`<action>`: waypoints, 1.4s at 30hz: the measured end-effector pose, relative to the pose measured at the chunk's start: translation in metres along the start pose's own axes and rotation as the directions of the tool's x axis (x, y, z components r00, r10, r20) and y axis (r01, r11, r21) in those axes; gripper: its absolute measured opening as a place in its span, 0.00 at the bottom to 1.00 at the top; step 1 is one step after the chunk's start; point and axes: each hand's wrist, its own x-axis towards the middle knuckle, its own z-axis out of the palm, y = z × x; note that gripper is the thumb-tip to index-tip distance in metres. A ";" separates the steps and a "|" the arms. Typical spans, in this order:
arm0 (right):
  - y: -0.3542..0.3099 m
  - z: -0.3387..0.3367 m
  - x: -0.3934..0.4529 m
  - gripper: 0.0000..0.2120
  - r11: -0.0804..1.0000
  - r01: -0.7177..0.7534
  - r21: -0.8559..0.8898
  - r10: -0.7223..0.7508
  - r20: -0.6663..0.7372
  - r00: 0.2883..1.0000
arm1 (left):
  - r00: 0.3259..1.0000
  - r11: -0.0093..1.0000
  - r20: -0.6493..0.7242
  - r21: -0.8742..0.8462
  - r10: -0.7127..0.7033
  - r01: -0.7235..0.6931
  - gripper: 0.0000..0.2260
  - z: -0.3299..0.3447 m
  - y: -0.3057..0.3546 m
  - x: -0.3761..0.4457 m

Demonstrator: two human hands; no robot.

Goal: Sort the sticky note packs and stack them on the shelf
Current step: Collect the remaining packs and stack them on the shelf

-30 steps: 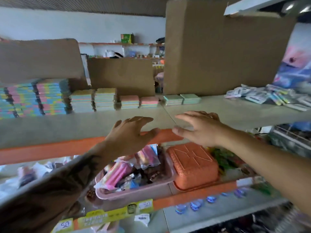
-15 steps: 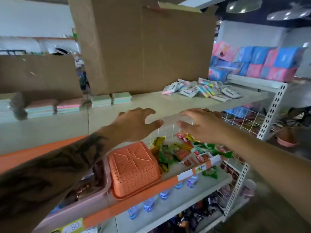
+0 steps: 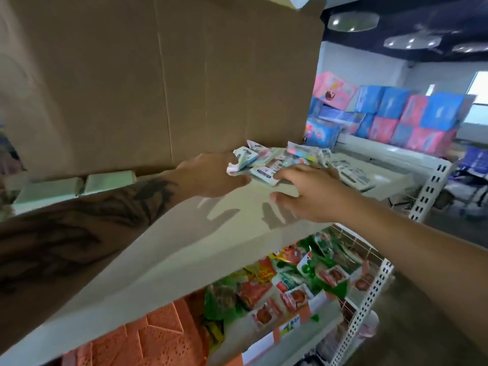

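Note:
A loose heap of wrapped sticky note packs (image 3: 285, 159) lies on the grey shelf (image 3: 211, 233), to the right of a large cardboard box. My left hand (image 3: 211, 175) reaches to the heap's left edge, its fingers touching the nearest packs. My right hand (image 3: 306, 191) hovers over the heap's front edge with fingers spread, fingertips on a white pack (image 3: 264, 173). Whether either hand grips a pack is unclear. Two pale green stacked packs (image 3: 79, 183) sit at the left, against the box.
A tall cardboard box (image 3: 163, 80) stands at the back of the shelf. Below are an orange basket (image 3: 158, 336) and several snack packets (image 3: 290, 281) behind a wire rail. Pink and blue packages (image 3: 401, 117) fill a farther shelf on the right.
The view has swung right and closer. Both hands have moved from the shelf's front edge forward to the heap of packs and now touch it.

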 end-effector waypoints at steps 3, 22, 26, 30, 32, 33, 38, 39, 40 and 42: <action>0.010 0.005 0.035 0.27 1.000 0.021 -0.013 -0.022 -0.011 1.000 | 1.000 0.999 -0.012 -0.037 0.001 -0.001 0.08 0.010 -0.009 0.036; 0.029 0.014 0.193 0.23 0.914 0.400 -0.074 -0.398 0.037 0.917 | 0.914 0.903 0.008 -0.149 -0.406 0.402 0.20 0.028 -0.032 0.082; 0.017 0.014 0.207 0.21 0.852 0.516 -0.086 -0.501 0.148 0.853 | 0.854 0.851 0.012 -0.085 -0.520 0.519 0.26 0.024 -0.025 0.054; 0.006 0.017 0.206 0.10 0.766 0.620 -0.168 -0.588 0.205 0.782 | 0.801 0.797 0.001 -0.100 -0.599 0.596 0.33 0.026 -0.014 0.029; 0.004 0.021 0.204 0.07 0.734 0.650 -0.197 -0.624 0.183 0.760 | 0.778 0.776 -0.041 -0.122 -0.627 0.619 0.32 0.029 -0.009 0.022; 0.003 0.024 0.204 0.07 0.716 0.660 -0.225 -0.645 0.146 0.750 | 0.763 0.764 -0.067 -0.128 -0.643 0.632 0.32 0.030 -0.007 0.019; -0.001 0.031 0.195 0.09 0.665 0.682 -0.304 -0.720 -0.019 0.693 | 0.716 0.734 -0.164 -0.120 -0.678 0.668 0.31 0.033 0.003 -0.001; -0.004 0.031 0.192 0.11 0.663 0.682 -0.310 -0.725 -0.038 0.687 | 0.706 0.726 -0.174 -0.119 -0.687 0.677 0.31 0.032 0.003 -0.008; -0.007 0.031 0.188 0.12 0.664 0.685 -0.299 -0.730 -0.062 0.681 | 0.695 0.716 -0.178 -0.117 -0.697 0.688 0.32 0.031 0.004 -0.015; -0.015 0.033 0.180 0.14 0.661 0.709 -0.247 -0.746 -0.119 0.655 | 0.677 0.698 -0.175 -0.120 -0.715 0.706 0.32 0.026 0.004 -0.033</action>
